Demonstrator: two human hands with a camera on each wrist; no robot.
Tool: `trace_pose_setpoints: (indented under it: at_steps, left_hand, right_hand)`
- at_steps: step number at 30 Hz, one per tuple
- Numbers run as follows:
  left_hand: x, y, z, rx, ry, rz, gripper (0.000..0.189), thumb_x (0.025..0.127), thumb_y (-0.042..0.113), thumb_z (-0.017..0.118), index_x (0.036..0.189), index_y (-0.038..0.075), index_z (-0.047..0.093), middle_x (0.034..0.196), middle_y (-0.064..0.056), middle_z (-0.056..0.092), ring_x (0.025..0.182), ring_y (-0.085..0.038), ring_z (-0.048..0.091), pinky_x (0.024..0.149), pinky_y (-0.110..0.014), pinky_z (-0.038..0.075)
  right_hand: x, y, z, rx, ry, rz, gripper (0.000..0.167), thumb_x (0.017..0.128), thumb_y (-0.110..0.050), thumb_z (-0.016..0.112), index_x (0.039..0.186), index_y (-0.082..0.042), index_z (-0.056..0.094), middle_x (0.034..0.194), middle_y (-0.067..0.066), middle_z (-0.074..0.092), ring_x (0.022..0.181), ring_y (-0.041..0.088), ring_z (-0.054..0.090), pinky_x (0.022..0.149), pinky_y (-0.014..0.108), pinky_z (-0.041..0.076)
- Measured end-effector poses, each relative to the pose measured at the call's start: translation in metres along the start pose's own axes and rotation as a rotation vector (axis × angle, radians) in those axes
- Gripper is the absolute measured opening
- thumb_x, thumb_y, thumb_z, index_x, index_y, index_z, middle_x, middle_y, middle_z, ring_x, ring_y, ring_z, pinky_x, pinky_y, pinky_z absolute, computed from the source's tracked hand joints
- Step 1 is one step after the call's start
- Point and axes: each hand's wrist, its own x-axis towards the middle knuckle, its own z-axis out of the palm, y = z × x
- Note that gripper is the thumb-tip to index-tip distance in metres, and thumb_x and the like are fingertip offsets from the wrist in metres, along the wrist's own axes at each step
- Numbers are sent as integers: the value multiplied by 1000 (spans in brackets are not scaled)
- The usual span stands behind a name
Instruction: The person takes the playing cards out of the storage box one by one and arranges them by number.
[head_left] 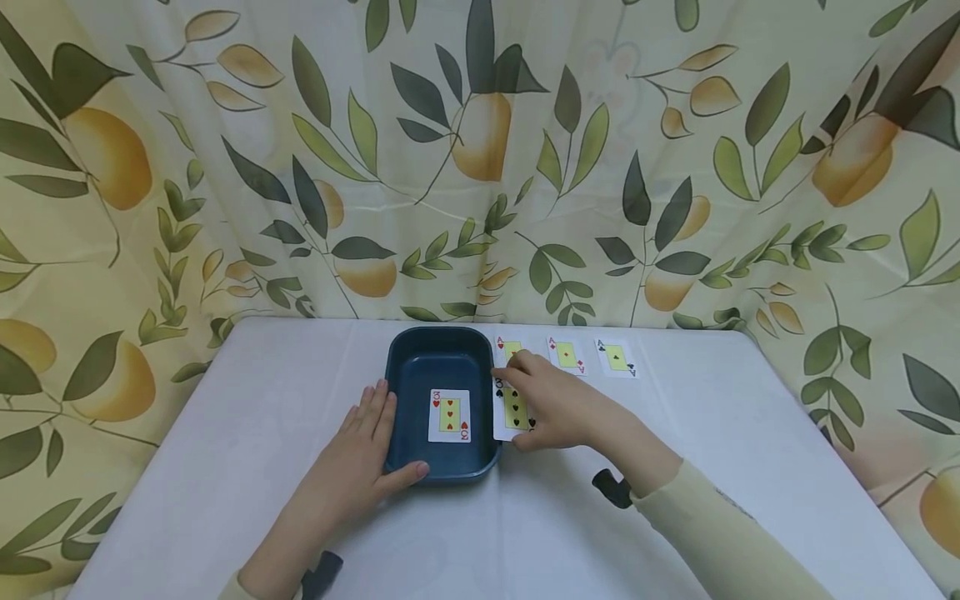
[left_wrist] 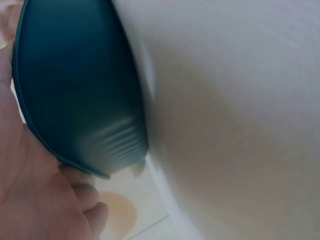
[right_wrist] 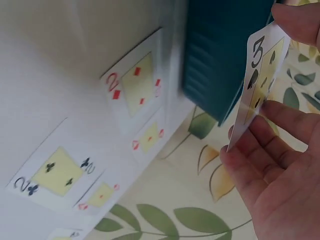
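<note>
A three of spades playing card [right_wrist: 258, 82] is pinched by my right hand [head_left: 558, 404], thumb on one end and fingers on the other. The card hovers by the right rim of a dark blue tray [head_left: 408, 450]. Inside the tray lies a three of hearts [head_left: 449, 415], face up. My left hand [head_left: 352, 462] rests against the tray's left side with fingers extended, its thumb at the near rim. In the right wrist view, a two of diamonds [right_wrist: 137, 82] and a two of clubs [right_wrist: 57, 170] lie below the held card; the right hand and arm hide them in the head view.
Along the table's back edge lie an ace of hearts [head_left: 508, 343], partly covered by the right hand, an ace of diamonds [head_left: 566, 356] and an ace of clubs [head_left: 616, 358]. A white cloth covers the table [head_left: 187, 467]. Behind it hangs a fruit-patterned curtain [head_left: 420, 225].
</note>
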Motion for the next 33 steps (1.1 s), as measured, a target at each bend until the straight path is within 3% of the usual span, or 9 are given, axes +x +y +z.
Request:
trace_pose_setpoints:
  at_steps: [16, 23, 33]
  left_hand:
    - [-1, 1, 0, -9, -10, -12, 112, 84, 78, 54, 158, 1, 19, 167, -14, 5, 155, -33, 5, 121, -53, 19]
    - [1, 1, 0, -14, -20, -15, 112, 84, 77, 55, 158, 1, 19, 167, -14, 4, 154, -33, 5, 121, -53, 18]
    - [1, 1, -1, -9, -21, -18, 112, 84, 77, 55, 158, 1, 19, 167, -13, 4, 154, -33, 6, 121, -53, 18]
  right_hand:
    - [-35, 11, 26, 27, -65, 45, 88, 67, -39, 87, 144, -16, 53, 122, -3, 49, 95, 8, 46, 74, 21, 49]
    - [-41, 12, 45, 42, -104, 33, 86, 67, -41, 87, 143, -15, 54, 118, -2, 50, 92, 7, 46, 73, 20, 50]
    - [-44, 11, 61, 38, -149, 56, 86, 67, -45, 87, 142, -19, 55, 126, 0, 51, 98, 11, 46, 77, 26, 51]
